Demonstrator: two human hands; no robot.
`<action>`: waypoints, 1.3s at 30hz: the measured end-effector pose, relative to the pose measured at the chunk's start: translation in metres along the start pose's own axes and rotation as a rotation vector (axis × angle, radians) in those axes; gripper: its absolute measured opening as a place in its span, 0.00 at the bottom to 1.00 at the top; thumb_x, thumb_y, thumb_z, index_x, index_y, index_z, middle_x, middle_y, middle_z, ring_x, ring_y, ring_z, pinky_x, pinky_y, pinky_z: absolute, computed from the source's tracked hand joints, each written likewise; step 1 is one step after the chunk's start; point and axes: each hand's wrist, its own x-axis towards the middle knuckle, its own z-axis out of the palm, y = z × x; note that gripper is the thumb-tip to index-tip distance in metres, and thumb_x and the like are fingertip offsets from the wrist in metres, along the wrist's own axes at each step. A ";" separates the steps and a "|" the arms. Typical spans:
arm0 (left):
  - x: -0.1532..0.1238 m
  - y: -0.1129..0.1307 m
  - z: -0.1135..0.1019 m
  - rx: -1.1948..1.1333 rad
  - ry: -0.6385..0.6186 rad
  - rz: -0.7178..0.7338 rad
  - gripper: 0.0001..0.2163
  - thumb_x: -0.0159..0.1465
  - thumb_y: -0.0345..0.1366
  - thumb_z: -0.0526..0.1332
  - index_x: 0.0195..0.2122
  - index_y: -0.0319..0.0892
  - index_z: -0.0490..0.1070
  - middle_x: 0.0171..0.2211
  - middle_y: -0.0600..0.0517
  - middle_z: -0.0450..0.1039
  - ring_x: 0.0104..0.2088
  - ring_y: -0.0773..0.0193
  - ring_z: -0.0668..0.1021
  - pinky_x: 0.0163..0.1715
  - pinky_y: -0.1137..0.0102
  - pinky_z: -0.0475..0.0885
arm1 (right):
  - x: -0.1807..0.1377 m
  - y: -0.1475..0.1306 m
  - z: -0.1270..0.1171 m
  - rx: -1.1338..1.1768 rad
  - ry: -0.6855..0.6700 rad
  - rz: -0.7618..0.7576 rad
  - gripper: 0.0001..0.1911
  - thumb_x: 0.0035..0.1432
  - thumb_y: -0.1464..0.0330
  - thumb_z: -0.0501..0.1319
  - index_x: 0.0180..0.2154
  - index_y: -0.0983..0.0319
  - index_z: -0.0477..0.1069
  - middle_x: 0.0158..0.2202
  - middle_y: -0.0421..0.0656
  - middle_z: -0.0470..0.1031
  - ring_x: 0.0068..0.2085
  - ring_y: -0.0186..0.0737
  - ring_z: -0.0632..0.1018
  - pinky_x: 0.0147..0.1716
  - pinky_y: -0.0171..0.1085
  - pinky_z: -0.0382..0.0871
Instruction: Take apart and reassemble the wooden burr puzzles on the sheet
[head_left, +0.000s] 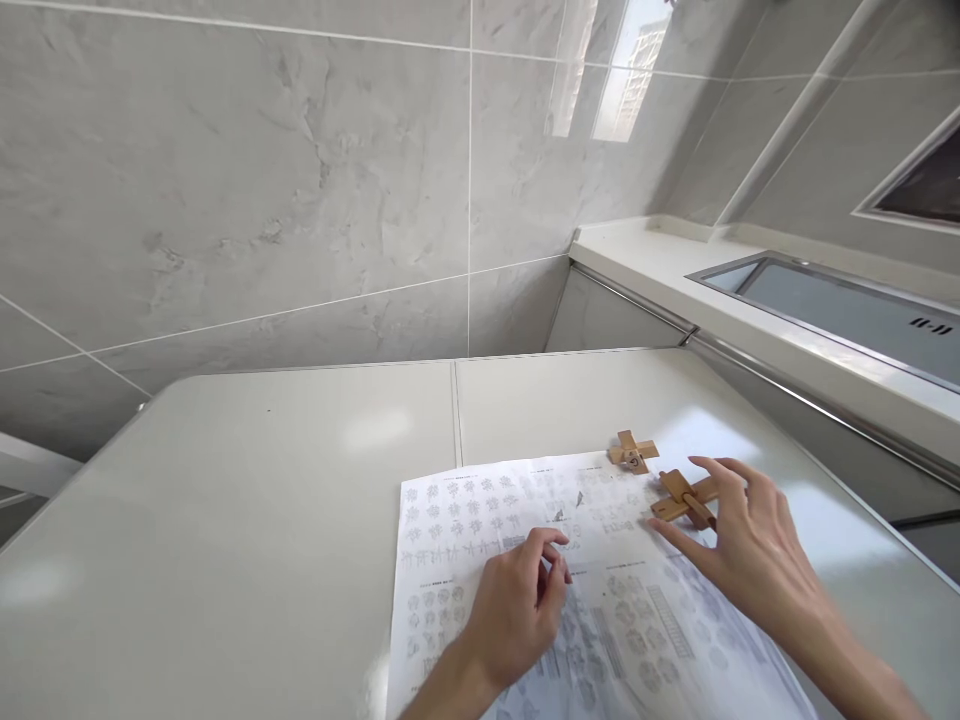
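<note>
My left hand [521,605] rests over the printed paper sheet [442,550], its fingers loosely curled toward the thumb, and nothing shows in it. My right hand [757,540] is at the sheet's right edge, thumb and fingers spread around a crossed set of wooden puzzle pieces [677,490]. Part of these pieces is hidden behind the fingers, and whether the fingertips touch them is hard to tell. Just beyond, a second small wooden cross-shaped assembly [634,452] with a dark mark lies at the sheet's far corner. Rows of small diagrams cover the paper.
The sheet lies on a pale table [300,560] with a seam across its top. A grey tiled wall [262,180] stands behind. To the right runs a white counter [637,250] with a glossy inset panel [840,300].
</note>
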 end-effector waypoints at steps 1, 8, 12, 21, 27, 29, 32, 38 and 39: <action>0.000 0.000 0.000 0.002 0.004 -0.006 0.13 0.78 0.38 0.53 0.58 0.45 0.72 0.37 0.52 0.84 0.27 0.64 0.80 0.32 0.68 0.76 | 0.000 -0.008 -0.004 0.056 0.012 -0.013 0.41 0.67 0.37 0.58 0.68 0.57 0.62 0.65 0.62 0.64 0.61 0.75 0.73 0.51 0.67 0.77; 0.004 0.004 -0.004 -0.038 0.007 -0.023 0.12 0.79 0.42 0.54 0.56 0.47 0.73 0.37 0.51 0.84 0.30 0.62 0.80 0.31 0.69 0.74 | 0.001 -0.086 -0.001 0.559 -0.240 -0.073 0.13 0.75 0.58 0.60 0.57 0.51 0.71 0.57 0.48 0.78 0.57 0.56 0.80 0.54 0.53 0.79; 0.005 0.004 -0.006 -0.074 0.018 0.001 0.13 0.80 0.45 0.53 0.57 0.47 0.72 0.33 0.53 0.81 0.28 0.62 0.77 0.30 0.68 0.72 | 0.012 -0.113 0.022 0.888 -0.489 -0.006 0.08 0.74 0.61 0.60 0.44 0.56 0.75 0.42 0.45 0.83 0.40 0.47 0.82 0.39 0.43 0.78; 0.005 0.003 -0.005 -0.104 0.025 -0.063 0.13 0.80 0.46 0.53 0.57 0.46 0.70 0.33 0.53 0.79 0.28 0.63 0.76 0.29 0.69 0.69 | 0.021 -0.120 0.048 1.008 -0.465 0.008 0.09 0.74 0.62 0.59 0.42 0.58 0.74 0.29 0.40 0.79 0.28 0.39 0.76 0.29 0.36 0.68; 0.006 0.007 -0.006 -0.109 0.016 -0.081 0.10 0.79 0.44 0.54 0.52 0.48 0.72 0.34 0.53 0.80 0.26 0.64 0.73 0.27 0.70 0.67 | 0.020 -0.119 0.050 1.027 -0.455 -0.012 0.06 0.73 0.66 0.59 0.42 0.58 0.74 0.29 0.38 0.78 0.27 0.38 0.74 0.28 0.35 0.66; 0.007 0.008 -0.006 -0.097 0.012 -0.071 0.10 0.79 0.42 0.54 0.46 0.47 0.73 0.33 0.53 0.79 0.25 0.65 0.72 0.26 0.70 0.66 | 0.020 -0.119 0.050 1.026 -0.449 -0.013 0.05 0.72 0.68 0.59 0.42 0.58 0.74 0.29 0.38 0.77 0.28 0.38 0.74 0.28 0.35 0.65; 0.007 0.010 -0.007 -0.065 0.010 -0.057 0.11 0.77 0.39 0.54 0.38 0.46 0.72 0.30 0.53 0.75 0.25 0.65 0.70 0.25 0.71 0.65 | 0.020 -0.119 0.051 1.019 -0.441 -0.008 0.06 0.70 0.70 0.59 0.41 0.57 0.74 0.28 0.38 0.76 0.28 0.38 0.73 0.28 0.35 0.65; 0.008 0.012 -0.008 -0.039 0.013 -0.058 0.12 0.77 0.39 0.53 0.36 0.46 0.71 0.29 0.54 0.74 0.25 0.65 0.69 0.26 0.70 0.66 | 0.019 -0.120 0.051 1.008 -0.440 -0.007 0.06 0.69 0.71 0.58 0.40 0.57 0.74 0.27 0.37 0.74 0.27 0.38 0.72 0.28 0.35 0.65; 0.009 0.012 -0.008 -0.035 0.013 -0.056 0.12 0.77 0.39 0.53 0.37 0.46 0.71 0.29 0.54 0.74 0.25 0.65 0.70 0.27 0.70 0.66 | 0.019 -0.120 0.051 1.007 -0.440 -0.008 0.06 0.69 0.71 0.58 0.40 0.57 0.74 0.27 0.37 0.74 0.27 0.38 0.72 0.28 0.35 0.65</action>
